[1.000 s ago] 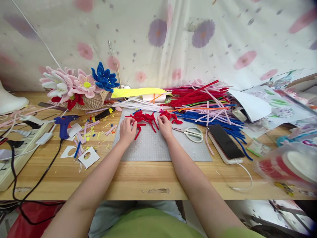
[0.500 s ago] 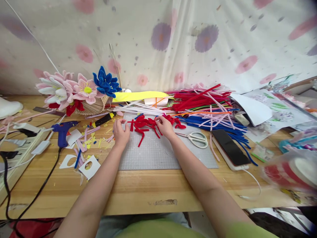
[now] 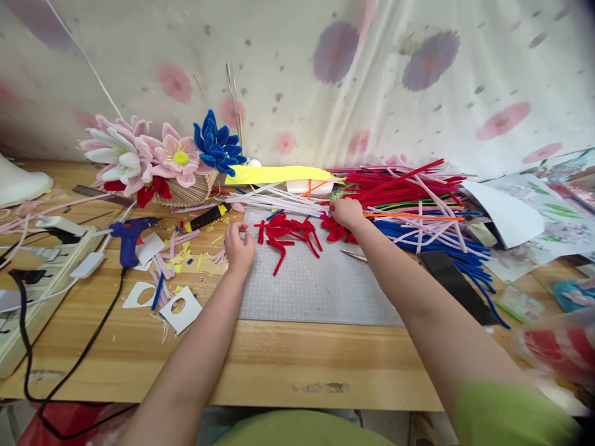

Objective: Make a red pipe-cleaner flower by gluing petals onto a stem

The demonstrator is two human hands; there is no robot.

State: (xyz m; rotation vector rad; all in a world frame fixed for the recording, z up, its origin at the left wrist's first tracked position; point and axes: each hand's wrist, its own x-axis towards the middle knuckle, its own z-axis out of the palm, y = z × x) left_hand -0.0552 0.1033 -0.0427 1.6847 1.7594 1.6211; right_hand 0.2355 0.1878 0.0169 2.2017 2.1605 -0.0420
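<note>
My left hand rests on the left edge of the grey cutting mat, fingers loosely curled and apart, holding nothing visible. Just right of it lie several red pipe cleaner pieces, some bent into petal or leg shapes. My right hand is closed at the mat's far right, fingers pointing down by the ends of the white pipe cleaners; what it grips is hidden. Below that hand is a cluster of red looped petals. The scissors are partly covered by my right forearm.
Pipe cleaner bundles, red and blue, lie at the back right. A phone lies right of my forearm. At left are a blue glue gun, a power strip and fuzzy flowers. Scraps litter the wood.
My right hand has left the middle red pieces and moved right and farther back. My left hand stays near the mat's left edge. The view has shifted.
</note>
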